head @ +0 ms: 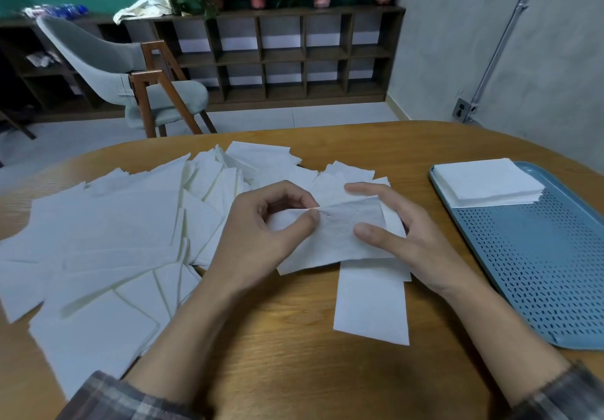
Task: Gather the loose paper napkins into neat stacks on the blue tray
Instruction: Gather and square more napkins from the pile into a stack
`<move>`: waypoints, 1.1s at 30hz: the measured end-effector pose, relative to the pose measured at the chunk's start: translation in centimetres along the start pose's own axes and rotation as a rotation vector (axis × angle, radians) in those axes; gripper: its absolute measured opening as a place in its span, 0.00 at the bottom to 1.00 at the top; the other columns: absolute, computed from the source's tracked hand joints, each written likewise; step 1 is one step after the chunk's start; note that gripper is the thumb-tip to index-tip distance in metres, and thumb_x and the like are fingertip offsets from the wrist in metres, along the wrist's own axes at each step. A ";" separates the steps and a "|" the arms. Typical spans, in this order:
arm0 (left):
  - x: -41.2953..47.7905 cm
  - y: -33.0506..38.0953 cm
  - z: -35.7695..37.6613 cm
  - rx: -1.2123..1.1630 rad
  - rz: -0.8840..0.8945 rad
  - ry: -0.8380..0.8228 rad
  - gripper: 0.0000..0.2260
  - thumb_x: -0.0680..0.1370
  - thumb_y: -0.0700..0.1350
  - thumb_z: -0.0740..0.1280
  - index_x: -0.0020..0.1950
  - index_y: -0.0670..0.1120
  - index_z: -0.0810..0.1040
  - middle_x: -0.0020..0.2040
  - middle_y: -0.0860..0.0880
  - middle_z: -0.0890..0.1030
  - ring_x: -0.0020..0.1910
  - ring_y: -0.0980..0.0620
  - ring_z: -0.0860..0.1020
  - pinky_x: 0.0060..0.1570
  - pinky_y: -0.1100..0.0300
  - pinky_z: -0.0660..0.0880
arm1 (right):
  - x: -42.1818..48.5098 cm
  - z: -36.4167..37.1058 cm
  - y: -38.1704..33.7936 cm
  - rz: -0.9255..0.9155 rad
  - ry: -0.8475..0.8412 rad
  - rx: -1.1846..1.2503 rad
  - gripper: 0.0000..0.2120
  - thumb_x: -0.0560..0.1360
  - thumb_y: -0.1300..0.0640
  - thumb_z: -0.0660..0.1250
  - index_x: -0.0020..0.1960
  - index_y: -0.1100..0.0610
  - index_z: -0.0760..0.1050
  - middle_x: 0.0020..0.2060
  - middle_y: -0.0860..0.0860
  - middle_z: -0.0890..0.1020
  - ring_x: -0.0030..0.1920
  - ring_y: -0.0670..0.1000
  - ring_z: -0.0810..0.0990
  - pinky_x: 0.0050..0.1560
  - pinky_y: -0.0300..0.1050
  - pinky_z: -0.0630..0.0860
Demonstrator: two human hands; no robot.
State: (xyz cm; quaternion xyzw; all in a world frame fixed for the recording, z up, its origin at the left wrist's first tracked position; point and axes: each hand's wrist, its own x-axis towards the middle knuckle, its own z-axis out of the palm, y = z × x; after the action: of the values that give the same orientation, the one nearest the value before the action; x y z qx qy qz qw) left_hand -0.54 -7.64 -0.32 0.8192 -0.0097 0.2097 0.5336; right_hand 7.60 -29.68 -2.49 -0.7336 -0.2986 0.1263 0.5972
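Left hand (261, 233) – thumb and curled forefinger pinch the upper left edge of a single napkin (340, 236), held just above the table (294, 338) in front of me. Right hand (402, 236) takes the same sheet at its right end: thumb lies on the near face, the fingers reach behind, fairly straight. The sheet is tilted, with its far edge raised.

Table: wood-grain top with a rounded edge. Its left half is covered by the loose napkins (108, 240), white, overlapping at all angles, spreading from the near left edge to the far middle, behind my hands.

Blue tray (539, 272) – on the table at right, well apart from the loose spread, its floor perforated. One neat stack (483, 181) of square napkins sits in its far corner; the near part is bare.

Long folded napkin (372, 305) lies flat on the table under my hands, its near end pointing toward me.

Plaid sleeves (124, 396) show at both wrists.
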 end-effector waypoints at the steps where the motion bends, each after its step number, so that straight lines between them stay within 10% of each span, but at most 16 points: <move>1: 0.1 0.1 -0.1 -0.033 -0.046 -0.019 0.06 0.77 0.37 0.75 0.44 0.48 0.87 0.43 0.55 0.87 0.47 0.57 0.84 0.47 0.69 0.76 | 0.0 0.1 0.0 0.012 -0.019 0.031 0.24 0.72 0.41 0.75 0.67 0.39 0.79 0.65 0.42 0.82 0.67 0.46 0.79 0.64 0.45 0.75; 9: 0.4 -0.4 0.1 -0.072 -0.176 -0.038 0.02 0.77 0.42 0.77 0.45 0.49 0.90 0.43 0.54 0.88 0.46 0.58 0.85 0.46 0.69 0.77 | 0.2 1.1 -0.2 0.040 0.060 0.164 0.10 0.80 0.51 0.69 0.59 0.51 0.83 0.52 0.46 0.88 0.51 0.45 0.86 0.47 0.34 0.78; 16: 0.6 -0.3 -0.5 -0.061 -0.160 -0.012 0.02 0.78 0.45 0.76 0.46 0.50 0.89 0.44 0.54 0.88 0.47 0.59 0.84 0.48 0.68 0.76 | 0.3 0.8 -0.1 0.077 0.023 0.113 0.18 0.81 0.47 0.70 0.69 0.44 0.77 0.63 0.43 0.84 0.64 0.46 0.82 0.66 0.51 0.77; 21: 0.6 -0.3 -0.9 -0.242 -0.279 -0.202 0.08 0.74 0.51 0.76 0.48 0.48 0.89 0.46 0.36 0.86 0.48 0.40 0.85 0.42 0.60 0.77 | 0.1 0.5 0.1 0.085 -0.062 0.186 0.25 0.73 0.40 0.72 0.68 0.43 0.77 0.65 0.48 0.82 0.68 0.54 0.80 0.64 0.54 0.76; 33: 0.4 -1.3 0.9 0.002 -0.089 0.021 0.01 0.77 0.46 0.77 0.46 0.52 0.89 0.45 0.59 0.87 0.49 0.58 0.84 0.48 0.68 0.76 | 0.1 1.1 -0.2 0.066 -0.043 0.204 0.25 0.80 0.53 0.72 0.74 0.39 0.72 0.62 0.45 0.83 0.61 0.50 0.84 0.56 0.44 0.81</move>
State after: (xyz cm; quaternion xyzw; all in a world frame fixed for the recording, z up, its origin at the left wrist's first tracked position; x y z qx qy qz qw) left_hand 0.45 -7.80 -1.66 0.8172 0.0326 0.1945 0.5416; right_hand 6.99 -28.71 -2.59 -0.6756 -0.2725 0.1914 0.6578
